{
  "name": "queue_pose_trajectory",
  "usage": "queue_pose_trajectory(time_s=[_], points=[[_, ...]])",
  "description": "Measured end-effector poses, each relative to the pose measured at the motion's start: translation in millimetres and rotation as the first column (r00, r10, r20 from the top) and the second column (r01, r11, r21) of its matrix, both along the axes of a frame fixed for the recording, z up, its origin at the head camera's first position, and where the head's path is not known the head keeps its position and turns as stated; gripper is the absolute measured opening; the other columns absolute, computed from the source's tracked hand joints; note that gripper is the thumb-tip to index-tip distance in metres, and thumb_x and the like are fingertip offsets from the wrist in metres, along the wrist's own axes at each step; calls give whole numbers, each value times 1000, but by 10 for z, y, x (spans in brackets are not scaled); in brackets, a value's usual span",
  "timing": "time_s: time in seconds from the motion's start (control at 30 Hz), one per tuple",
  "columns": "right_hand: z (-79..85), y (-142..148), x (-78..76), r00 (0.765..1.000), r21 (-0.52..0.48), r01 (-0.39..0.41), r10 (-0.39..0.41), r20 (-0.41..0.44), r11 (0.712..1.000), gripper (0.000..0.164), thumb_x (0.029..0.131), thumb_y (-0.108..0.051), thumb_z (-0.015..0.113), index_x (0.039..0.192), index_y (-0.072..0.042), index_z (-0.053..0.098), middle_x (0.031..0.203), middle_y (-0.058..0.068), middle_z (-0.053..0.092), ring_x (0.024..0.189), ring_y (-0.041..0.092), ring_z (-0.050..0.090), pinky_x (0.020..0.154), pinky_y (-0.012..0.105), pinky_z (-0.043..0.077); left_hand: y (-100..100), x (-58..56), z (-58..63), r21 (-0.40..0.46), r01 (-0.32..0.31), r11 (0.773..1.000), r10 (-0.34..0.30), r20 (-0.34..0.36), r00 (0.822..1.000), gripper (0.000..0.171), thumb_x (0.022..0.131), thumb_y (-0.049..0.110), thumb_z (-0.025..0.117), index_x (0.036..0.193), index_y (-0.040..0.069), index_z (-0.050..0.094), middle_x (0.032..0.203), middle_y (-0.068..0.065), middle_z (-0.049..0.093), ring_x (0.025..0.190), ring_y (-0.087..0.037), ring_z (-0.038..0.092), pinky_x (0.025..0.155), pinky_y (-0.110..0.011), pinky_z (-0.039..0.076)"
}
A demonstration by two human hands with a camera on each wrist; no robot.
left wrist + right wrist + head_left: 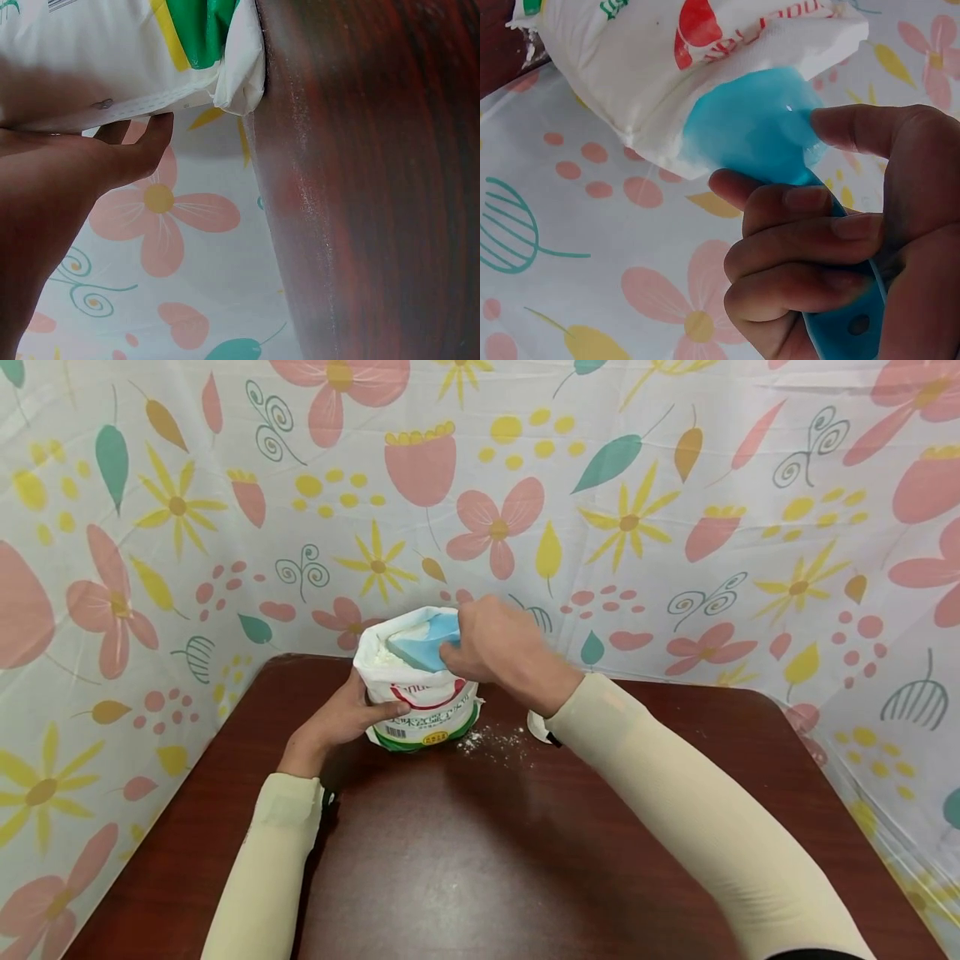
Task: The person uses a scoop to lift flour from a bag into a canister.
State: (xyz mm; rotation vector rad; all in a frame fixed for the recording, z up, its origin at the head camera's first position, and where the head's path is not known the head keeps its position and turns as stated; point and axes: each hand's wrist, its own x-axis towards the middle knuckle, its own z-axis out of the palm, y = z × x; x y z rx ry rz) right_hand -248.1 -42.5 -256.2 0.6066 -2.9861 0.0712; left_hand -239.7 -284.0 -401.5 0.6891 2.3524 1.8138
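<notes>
An open white bag of flour (427, 714) with a green base and red print stands upright at the table's far edge, white powder showing inside its mouth. My left hand (337, 722) grips its left side, thumb across the front; in the left wrist view, other fingers (142, 154) lie along the bag's far side. In my right hand (502, 647) is a blue scoop (423, 647), its handle wrapped by curled fingers in the right wrist view. The scoop's bowl (742, 124) dips into the bag's mouth, so its front end is partly hidden.
Spilled white powder (495, 743) dots the dark wooden table (450, 860) right of the bag. A small white object (538, 727) shows partly from behind the right wrist. A flower-printed curtain (495, 460) hangs close behind the table.
</notes>
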Motion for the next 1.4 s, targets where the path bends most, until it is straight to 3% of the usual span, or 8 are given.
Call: queue_pose_trajectory(time_s=[0.07, 0.23, 0.43, 0.5, 0.6, 0.73, 1.1, 1.4], points=[[16, 17, 3, 1000, -3, -3, 3, -5, 1000, 61, 94, -42, 64, 143, -7, 57, 85, 8, 64, 75, 25, 65, 63, 42, 56, 5, 9, 18, 0, 0, 1000, 0, -5, 1000, 112, 90, 4, 84, 167, 29, 6, 150, -5, 49, 139, -29, 50, 120, -62, 34], [40, 50, 15, 1000, -3, 14, -14, 10, 1000, 45, 93, -42, 62, 128, -13, 62, 85, 5, 63, 76, 26, 65, 63, 45, 55, -21, -54, -75, -5, -7, 1000, 7, -15, 1000, 111, 90, 7, 85, 165, 38, 8, 149, -3, 50, 138, -27, 51, 119, -62, 35], [53, 117, 52, 1000, -29, 3, -2, 16, 1000, 54, 93, -39, 60, 143, -18, 60, 77, 6, 61, 68, 24, 60, 56, 42, 51, -51, -154, -221, -17, -6, 1000, 5, -33, 999, 111, 90, 9, 85, 162, 48, 10, 147, 1, 50, 136, -25, 52, 118, -60, 38], [65, 139, 71, 1000, -41, 6, -5, 14, 999, 44, 93, -38, 60, 131, -17, 67, 73, 5, 59, 64, 23, 57, 53, 41, 49, -46, -158, -226, -15, -4, 1000, 3, -38, 999, 111, 90, 9, 85, 162, 48, 10, 147, 0, 51, 136, -25, 53, 117, -60, 38], [81, 161, 88, 1000, -46, 10, -9, 11, 999, 24, 92, -37, 60, 93, -15, 67, 71, 3, 55, 61, 22, 52, 51, 40, 47, -46, -154, -225, -17, -1, 1000, 0, -41, 999, 110, 91, 9, 85, 163, 46, 10, 147, -1, 50, 136, -26, 53, 117, -60, 38], [96, 189, 111, 1000, -43, 5, -5, 2, 999, 32, 91, -37, 59, 69, -14, 55, 66, 0, 49, 57, 20, 46, 49, 37, 43, -56, -139, -217, -32, -1, 999, 0, -42, 999, 105, 92, 8, 83, 163, 41, 13, 148, -3, 49, 138, -26, 51, 118, -59, 37], [104, 331, 201, 1000, -72, -23, 22, -18, 997, 39, 91, -35, 59, 61, -16, 41, 57, -5, 29, 52, 15, 28, 46, 32, 27, -46, -120, -213, -18, -1, 1000, 1, -41, 999, 108, 91, 6, 83, 164, 40, 12, 149, -4, 49, 139, -29, 51, 117, -63, 37], [161, 473, 278, 1000, -88, 6, -7, -9, 996, 42, 91, -36, 58, 62, -16, 35, 61, -3, 24, 57, 16, 21, 49, 33, 23, 18, 10, -11, 2, -1, 1000, 1, -6, 1000, 106, 91, 4, 84, 165, 30, 12, 148, -6, 50, 138, -32, 51, 117, -66, 36]])
